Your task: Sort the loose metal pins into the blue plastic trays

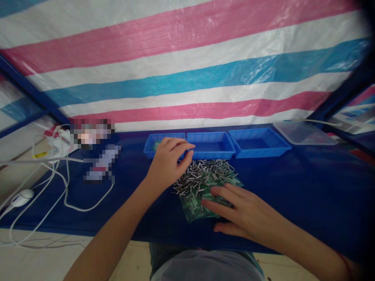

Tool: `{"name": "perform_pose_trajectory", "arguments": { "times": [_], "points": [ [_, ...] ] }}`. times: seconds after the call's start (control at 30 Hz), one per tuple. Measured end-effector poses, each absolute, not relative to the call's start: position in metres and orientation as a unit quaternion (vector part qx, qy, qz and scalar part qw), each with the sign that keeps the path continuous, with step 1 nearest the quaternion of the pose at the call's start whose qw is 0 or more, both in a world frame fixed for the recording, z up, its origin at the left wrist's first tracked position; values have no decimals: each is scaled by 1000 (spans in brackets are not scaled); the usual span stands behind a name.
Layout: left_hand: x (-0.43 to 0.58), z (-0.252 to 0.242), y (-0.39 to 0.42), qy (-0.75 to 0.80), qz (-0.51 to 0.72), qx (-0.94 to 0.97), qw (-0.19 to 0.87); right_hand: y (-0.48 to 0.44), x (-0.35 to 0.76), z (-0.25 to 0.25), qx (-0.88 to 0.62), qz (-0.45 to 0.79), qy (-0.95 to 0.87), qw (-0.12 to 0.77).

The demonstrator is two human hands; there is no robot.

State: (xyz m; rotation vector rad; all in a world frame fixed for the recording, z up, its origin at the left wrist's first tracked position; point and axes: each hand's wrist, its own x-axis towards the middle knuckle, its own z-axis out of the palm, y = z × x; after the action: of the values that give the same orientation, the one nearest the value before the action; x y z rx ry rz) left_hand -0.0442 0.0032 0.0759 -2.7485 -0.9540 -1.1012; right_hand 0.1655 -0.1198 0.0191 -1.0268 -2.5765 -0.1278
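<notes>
A heap of small shiny metal pins (205,175) lies on the blue table (307,195), partly on top of green clear plastic bags (196,207). My left hand (168,162) hovers at the heap's left edge, fingers curled together toward the pins; whether it holds anything is hidden. My right hand (237,210) lies flat on the green bags at the heap's near side, fingers stretched out and apart.
Three blue trays (211,144) stand in a row behind the heap, with a clear plastic tray (304,132) to their right. White cables (67,183) and a white switch (20,197) lie at the left. A striped tarp (187,62) forms the back wall.
</notes>
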Motion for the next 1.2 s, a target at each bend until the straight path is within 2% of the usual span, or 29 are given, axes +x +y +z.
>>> {"name": "perform_pose_trajectory", "arguments": {
  "times": [0.4,0.53,0.63,0.8,1.0,1.2],
  "points": [
    [-44,43,-6,-278,-398,-867,-112,-98,125,18,-179,-204,-936,225],
    [-44,40,-11,-297,-413,-843,-177,-93,125,29,-188,-215,-918,274],
    [-43,37,-10,-339,-437,-791,-262,-85,127,35,-220,-220,-900,304],
    [-42,26,0,-403,-477,-686,-373,-64,133,28,-307,-183,-877,320],
    [-42,22,-6,-381,-450,-714,-377,-50,139,17,-385,-68,-843,369],
    [-42,22,-16,-284,-357,-847,-273,-46,154,13,-451,-28,-803,388]
  ]
}}
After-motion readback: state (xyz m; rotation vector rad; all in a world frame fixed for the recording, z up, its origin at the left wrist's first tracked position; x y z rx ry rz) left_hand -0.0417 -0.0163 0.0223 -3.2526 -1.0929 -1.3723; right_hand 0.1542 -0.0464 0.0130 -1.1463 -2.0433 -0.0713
